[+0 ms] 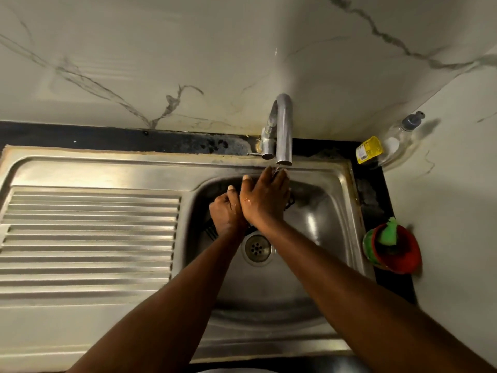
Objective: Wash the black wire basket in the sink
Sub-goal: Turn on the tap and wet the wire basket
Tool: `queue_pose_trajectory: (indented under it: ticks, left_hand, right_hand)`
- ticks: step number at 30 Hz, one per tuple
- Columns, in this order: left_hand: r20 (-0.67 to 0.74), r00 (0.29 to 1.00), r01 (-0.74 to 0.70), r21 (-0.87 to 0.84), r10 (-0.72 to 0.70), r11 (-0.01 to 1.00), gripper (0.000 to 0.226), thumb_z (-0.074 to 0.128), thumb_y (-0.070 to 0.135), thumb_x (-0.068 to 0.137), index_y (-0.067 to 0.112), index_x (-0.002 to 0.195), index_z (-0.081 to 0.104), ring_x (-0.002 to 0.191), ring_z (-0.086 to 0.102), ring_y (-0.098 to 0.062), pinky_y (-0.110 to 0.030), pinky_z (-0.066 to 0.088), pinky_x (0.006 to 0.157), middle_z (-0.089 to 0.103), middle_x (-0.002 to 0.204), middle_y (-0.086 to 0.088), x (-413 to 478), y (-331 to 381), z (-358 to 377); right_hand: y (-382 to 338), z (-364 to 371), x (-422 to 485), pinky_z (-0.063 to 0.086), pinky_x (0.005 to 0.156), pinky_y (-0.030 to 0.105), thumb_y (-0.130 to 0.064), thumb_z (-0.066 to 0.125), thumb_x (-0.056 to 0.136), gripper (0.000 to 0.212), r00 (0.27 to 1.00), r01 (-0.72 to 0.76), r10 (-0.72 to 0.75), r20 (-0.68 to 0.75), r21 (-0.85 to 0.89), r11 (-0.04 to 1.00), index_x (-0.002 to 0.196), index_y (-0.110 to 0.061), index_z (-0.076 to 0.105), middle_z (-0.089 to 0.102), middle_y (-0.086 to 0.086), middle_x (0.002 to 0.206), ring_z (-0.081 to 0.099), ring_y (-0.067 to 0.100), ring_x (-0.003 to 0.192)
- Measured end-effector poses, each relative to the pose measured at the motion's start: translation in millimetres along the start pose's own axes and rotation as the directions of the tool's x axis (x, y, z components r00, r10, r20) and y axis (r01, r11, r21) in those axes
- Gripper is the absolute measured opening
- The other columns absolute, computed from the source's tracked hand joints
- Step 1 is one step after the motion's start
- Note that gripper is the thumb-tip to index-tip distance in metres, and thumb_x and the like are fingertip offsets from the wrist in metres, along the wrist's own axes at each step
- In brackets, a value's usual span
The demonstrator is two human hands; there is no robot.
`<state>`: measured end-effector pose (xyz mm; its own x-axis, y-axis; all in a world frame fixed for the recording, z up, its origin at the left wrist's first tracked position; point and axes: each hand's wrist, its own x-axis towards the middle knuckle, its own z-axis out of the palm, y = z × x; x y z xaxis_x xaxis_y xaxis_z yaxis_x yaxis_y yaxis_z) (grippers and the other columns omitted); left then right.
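Two bare hands meet over the bowl of the stainless-steel sink [341,211], directly under the curved chrome tap [283,127], from which a thin run of water seems to fall onto the fingertips. The black wire basket [211,230] lies down in the bowl beneath them; only a few of its dark wires show, at the lower left of the hands and again at the right edge near the wrist, so its full shape cannot be made out. The left hand [227,212] is curled into a loose fist low in the bowl and looks to be gripping the basket's wires, though the contact itself is hidden. The right hand [265,200] is laid across above it, fingers [279,176] stretched flat towards the spout and gripping nothing that can be seen; its skin glistens wet. Judging by its open wire build, the basket should be light and stiff, but wet coated wire is slippery and thin wires press into the fingers, so a firm hold around the rim or a thicker frame wire would serve better than pinching a single strand. It could also knock against the steel bowl if it slips. On the dark bench at the right stand a clear soap dispenser bottle with a yellow label [395,146] and a red holder with a green scrubber [394,247], both well apart from the hands.
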<state>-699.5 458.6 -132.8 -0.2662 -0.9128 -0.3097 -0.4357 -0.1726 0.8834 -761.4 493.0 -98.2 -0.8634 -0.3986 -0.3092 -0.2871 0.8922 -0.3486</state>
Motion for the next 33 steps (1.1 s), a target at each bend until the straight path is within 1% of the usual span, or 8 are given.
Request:
queue_pose_trajectory:
  ticks: [3, 6, 10, 19, 23, 25, 29, 33]
  left_hand:
    - [0.07, 0.997, 0.045, -0.018, -0.043, 0.999, 0.037, 0.055, 0.023, 0.107, 0.007, 0.077, 0.07, 0.071, 0.065, -0.024, -0.036, 0.049, 0.069, 0.066, 0.071, -0.008, 4.8, 3.1, -0.7]
    - [0.045, 0.998, 0.044, -0.021, -0.043, 0.999, 0.044, 0.054, 0.024, 0.107, 0.012, 0.065, 0.059, 0.06, 0.056, -0.017, -0.032, 0.042, 0.061, 0.058, 0.061, 0.0, 4.6, 3.6, -5.1]
    - [0.034, 0.999, 0.043, -0.03, -0.042, 0.999, 0.057, 0.052, 0.035, 0.107, 0.015, 0.054, 0.051, 0.047, 0.044, -0.008, -0.02, 0.034, 0.045, 0.052, 0.053, 0.001, 8.4, 13.2, -4.4]
    - [-0.003, 0.997, 0.08, -0.038, -0.08, 0.996, 0.051, 0.056, 0.029, 0.099, 0.012, 0.052, 0.049, 0.05, 0.043, -0.016, -0.031, 0.035, 0.053, 0.052, 0.054, -0.005, 14.4, 24.3, 2.3]
    - [-0.01, 0.995, 0.098, -0.044, -0.099, 0.994, 0.051, 0.056, 0.028, 0.098, 0.014, 0.051, 0.045, 0.05, 0.039, -0.015, -0.03, 0.033, 0.052, 0.048, 0.053, -0.002, 11.9, 24.0, 2.4]
    - [-0.016, 0.995, 0.1, -0.053, -0.101, 0.994, 0.051, 0.055, 0.028, 0.099, 0.014, 0.052, 0.041, 0.05, 0.037, -0.014, -0.03, 0.032, 0.053, 0.044, 0.053, -0.002, 10.0, 20.2, 0.8]
    - [-0.026, 0.996, 0.088, -0.038, -0.089, 0.995, 0.046, 0.053, 0.029, 0.101, 0.011, 0.059, 0.047, 0.055, 0.041, -0.016, -0.03, 0.035, 0.055, 0.045, 0.058, -0.005, 4.4, 14.9, -0.3]
    - [-0.015, 0.996, 0.092, -0.047, -0.092, 0.995, 0.048, 0.054, 0.03, 0.103, 0.014, 0.058, 0.045, 0.056, 0.043, -0.016, -0.03, 0.036, 0.056, 0.047, 0.059, -0.004, 2.8, 15.8, 1.9]
  right_hand:
    - [-1.7, 13.1, -22.8, 0.005, 0.124, 0.06, -0.061, 0.02, 0.103, 0.075, 0.972, 0.197, -0.21, -0.106, -0.124, 0.973, 0.162, -0.016, 0.023, 0.013, 0.019, 0.169, 0.005, 0.041, 0.157]
    - [12.2, 10.1, -15.7, 0.001, 0.126, 0.058, -0.068, 0.008, 0.099, 0.077, 0.913, 0.374, -0.397, -0.096, -0.191, 0.907, 0.164, -0.028, 0.016, 0.015, 0.01, 0.171, 0.003, 0.036, 0.158]
    - [25.6, 3.8, -1.0, 0.0, 0.128, 0.05, -0.086, 0.014, 0.091, 0.098, 0.962, 0.252, -0.249, -0.115, 0.008, 0.968, 0.164, -0.021, 0.008, 0.006, 0.005, 0.172, -0.001, 0.02, 0.159]
    - [16.6, -2.2, 22.1, 0.005, 0.127, 0.05, -0.068, 0.021, 0.102, 0.084, 0.999, -0.033, 0.036, -0.021, 0.144, 0.989, 0.164, -0.014, 0.01, 0.009, 0.009, 0.172, 0.012, 0.028, 0.158]
    - [14.1, -10.7, 36.2, 0.045, 0.104, 0.046, -0.067, 0.031, 0.097, 0.079, 0.988, -0.149, 0.155, -0.024, 0.156, 0.976, 0.15, -0.01, 0.043, 0.053, 0.017, 0.148, 0.054, 0.035, 0.13]
    - [19.6, -18.9, 51.6, 0.045, 0.086, 0.038, -0.065, 0.023, 0.102, 0.077, 0.964, -0.261, 0.25, 0.094, 0.131, 0.957, 0.137, -0.006, 0.056, 0.063, 0.016, 0.133, 0.061, 0.034, 0.117]
    - [30.0, -19.7, 66.8, 0.045, 0.079, 0.034, -0.072, 0.013, 0.1, 0.086, 0.913, -0.374, 0.336, 0.233, 0.146, 0.916, 0.123, -0.007, 0.065, 0.066, 0.016, 0.119, 0.063, 0.029, 0.097]
    - [61.5, 19.6, 107.6, 0.054, 0.093, 0.054, -0.096, 0.002, 0.068, 0.117, 0.924, -0.36, 0.313, 0.218, 0.231, 0.904, 0.111, -0.012, 0.072, 0.074, 0.014, 0.106, 0.069, 0.033, 0.092]
